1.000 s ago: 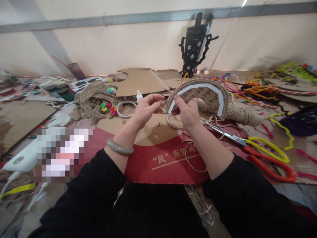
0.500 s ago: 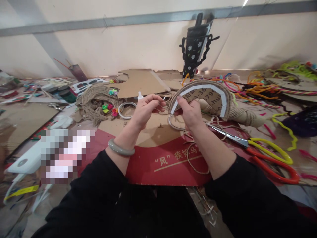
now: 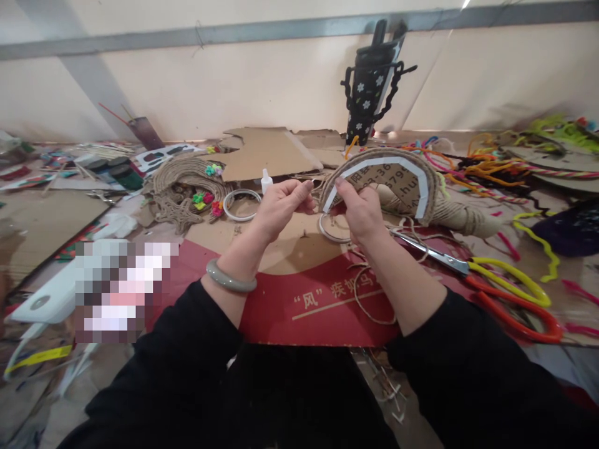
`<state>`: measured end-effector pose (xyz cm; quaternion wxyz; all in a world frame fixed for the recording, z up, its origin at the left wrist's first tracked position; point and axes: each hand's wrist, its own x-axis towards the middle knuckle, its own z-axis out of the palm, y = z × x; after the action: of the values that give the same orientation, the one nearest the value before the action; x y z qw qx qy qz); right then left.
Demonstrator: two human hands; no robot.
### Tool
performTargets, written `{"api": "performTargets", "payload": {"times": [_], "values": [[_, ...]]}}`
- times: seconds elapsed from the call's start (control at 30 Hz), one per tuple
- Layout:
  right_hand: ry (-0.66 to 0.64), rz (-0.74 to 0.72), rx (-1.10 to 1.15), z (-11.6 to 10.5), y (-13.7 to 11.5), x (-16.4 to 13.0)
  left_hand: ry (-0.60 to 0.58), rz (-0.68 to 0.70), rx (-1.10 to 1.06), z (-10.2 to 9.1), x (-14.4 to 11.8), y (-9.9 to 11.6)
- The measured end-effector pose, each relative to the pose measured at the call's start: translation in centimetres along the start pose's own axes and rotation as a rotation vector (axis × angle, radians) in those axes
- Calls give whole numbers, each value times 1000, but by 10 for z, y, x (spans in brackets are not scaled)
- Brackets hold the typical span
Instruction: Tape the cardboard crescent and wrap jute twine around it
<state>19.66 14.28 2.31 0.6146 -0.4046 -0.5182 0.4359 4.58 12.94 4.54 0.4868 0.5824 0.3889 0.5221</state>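
Clutter rings the counter (image 3: 281,237); scissors (image 3: 468,271) lie at 3 o'clock, a metal ring (image 3: 241,204) at 10, leaving bare room only beneath the hands. The right hand (image 3: 359,212) pinches the half-round cardboard piece (image 3: 388,181), twine-edged, white-bordered, upright at 12. The left hand (image 3: 281,206) has its grip closed on thin twine beside it.

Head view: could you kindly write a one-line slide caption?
Right hand holds a twine-edged cardboard arch; left hand pinches beside it, scissors nearby.

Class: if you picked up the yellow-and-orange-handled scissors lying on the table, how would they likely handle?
The scissors look rigid, metal blades, so probably stiff and fairly heavy for their size. Lying flat on the cardboard, they seem unlikely to roll; the big loop handles should grip easily.
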Motion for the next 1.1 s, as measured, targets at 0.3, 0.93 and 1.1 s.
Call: {"api": "performTargets", "payload": {"times": [0.3,0.93,1.1], "values": [[-43,7,-31,-2,3,0,-146,-94,186,4,-3,0],[30,84,97,-2,2,-3,-177,-87,69,13,-6,-7],[12,97,97,-2,5,-1,-166,-86,40,13,-7,-11]]}}
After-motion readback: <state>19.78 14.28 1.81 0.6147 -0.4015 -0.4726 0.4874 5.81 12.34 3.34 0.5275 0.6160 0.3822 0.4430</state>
